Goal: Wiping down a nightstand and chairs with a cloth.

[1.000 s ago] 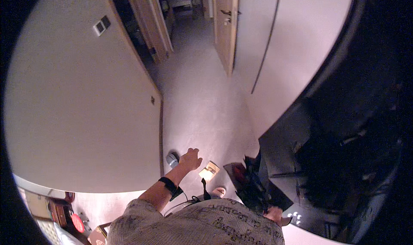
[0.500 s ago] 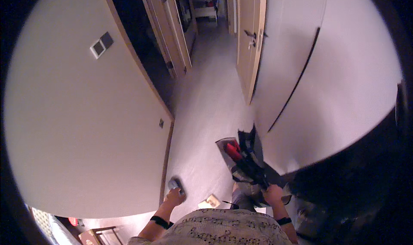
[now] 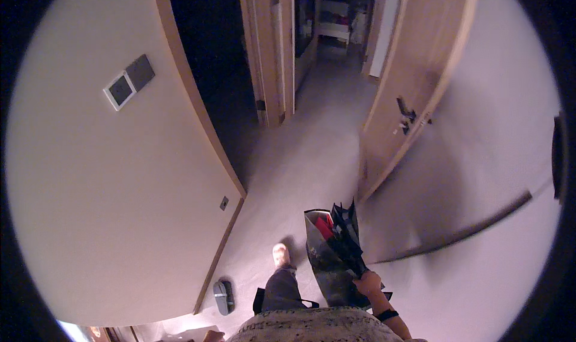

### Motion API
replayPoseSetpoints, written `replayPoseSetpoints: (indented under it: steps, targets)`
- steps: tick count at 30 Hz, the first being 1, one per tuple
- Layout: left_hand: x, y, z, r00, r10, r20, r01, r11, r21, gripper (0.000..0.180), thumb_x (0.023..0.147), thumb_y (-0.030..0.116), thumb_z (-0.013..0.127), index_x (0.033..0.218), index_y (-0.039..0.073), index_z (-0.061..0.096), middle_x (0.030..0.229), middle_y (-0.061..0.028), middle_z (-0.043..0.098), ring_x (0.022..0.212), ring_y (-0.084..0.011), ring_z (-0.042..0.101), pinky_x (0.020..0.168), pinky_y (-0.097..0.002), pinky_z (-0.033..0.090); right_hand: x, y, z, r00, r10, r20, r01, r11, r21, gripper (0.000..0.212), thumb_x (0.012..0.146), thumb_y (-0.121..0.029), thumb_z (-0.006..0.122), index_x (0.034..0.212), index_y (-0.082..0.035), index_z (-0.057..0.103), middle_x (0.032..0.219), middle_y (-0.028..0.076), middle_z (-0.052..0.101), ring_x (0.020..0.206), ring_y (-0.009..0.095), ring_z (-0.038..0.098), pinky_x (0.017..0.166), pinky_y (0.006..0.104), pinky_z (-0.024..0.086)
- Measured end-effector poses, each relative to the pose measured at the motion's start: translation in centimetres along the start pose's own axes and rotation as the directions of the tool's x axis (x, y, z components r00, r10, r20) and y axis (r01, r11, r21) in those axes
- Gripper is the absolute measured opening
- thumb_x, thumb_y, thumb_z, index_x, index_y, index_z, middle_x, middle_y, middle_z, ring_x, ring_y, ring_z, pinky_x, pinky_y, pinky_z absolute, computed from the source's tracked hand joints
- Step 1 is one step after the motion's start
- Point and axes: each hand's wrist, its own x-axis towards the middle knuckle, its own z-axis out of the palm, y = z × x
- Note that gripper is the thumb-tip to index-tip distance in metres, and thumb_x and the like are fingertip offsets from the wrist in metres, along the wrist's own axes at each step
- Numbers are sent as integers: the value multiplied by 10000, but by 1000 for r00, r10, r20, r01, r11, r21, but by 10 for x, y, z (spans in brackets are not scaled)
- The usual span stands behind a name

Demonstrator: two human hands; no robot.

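Note:
My right hand (image 3: 367,282) is closed around the gathered top edge of a large dark bag (image 3: 321,264), which hangs in front of my right side. A red item (image 3: 324,227) and dark folded pieces (image 3: 347,237) stick up from its opening; what lies deeper is hidden. Only a small part of my left hand (image 3: 213,336) shows at the lower edge, and its fingers cannot be made out. Closest to that hand, a grey slipper (image 3: 223,297) lies on the floor by the wall.
A wooden door (image 3: 408,96) with a dark handle stands ajar ahead on the right. Along the left runs a pale wall (image 3: 120,210) with a switch panel (image 3: 120,90), ending at a dark doorway (image 3: 210,72). My foot (image 3: 281,255) is forward on the hallway floor (image 3: 300,156).
I have moved forward, so the door and doorway appear nearer. My left hand has dropped back to the lower edge. The bag remains in my right hand and hangs more upright.

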Motion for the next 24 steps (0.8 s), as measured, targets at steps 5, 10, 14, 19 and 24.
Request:
replayPoseSetpoints:
  steps: [5,10,14,19,24]
  targets:
    - [39,93,11,997,-70,46,74,991,-110,335,917,396,575,878,70,639,736,-75,636,618,-188,649,510,-351,512,120,-27,-30,1000,26,13,-26,1000,6,439,714,-454,740,834,-33,714,939,176,693,870,360,666,795,454,530]
    - [111,279,-27,984,155,-89,-176,922,-345,341,934,407,554,832,90,627,711,-54,610,610,-171,641,499,-338,505,230,-77,-119,979,-196,-53,179,956,-232,467,763,-473,701,814,-9,717,887,196,686,830,375,663,746,470,527]
    - [161,381,-101,566,786,-248,-514,572,639,312,888,371,609,970,75,665,876,-107,708,818,-235,680,729,-357,545,315,-123,-166,913,-390,-117,364,911,-194,488,771,-494,688,784,-7,713,786,193,667,762,379,652,683,480,519]
    - [121,570,-123,852,334,-403,-392,917,-69,399,864,327,658,1153,54,624,812,-97,718,708,-184,684,675,-342,548,425,-130,-197,933,-318,-169,285,939,-191,464,770,-472,692,745,-9,698,759,195,657,762,388,649,689,495,513]
    - [161,594,-94,975,63,-214,-55,998,41,376,875,306,633,1152,51,628,787,-87,717,606,-217,670,559,-328,550,575,-151,-239,978,-209,11,208,962,-177,518,755,-509,701,920,-18,707,913,234,673,872,391,661,753,501,523]
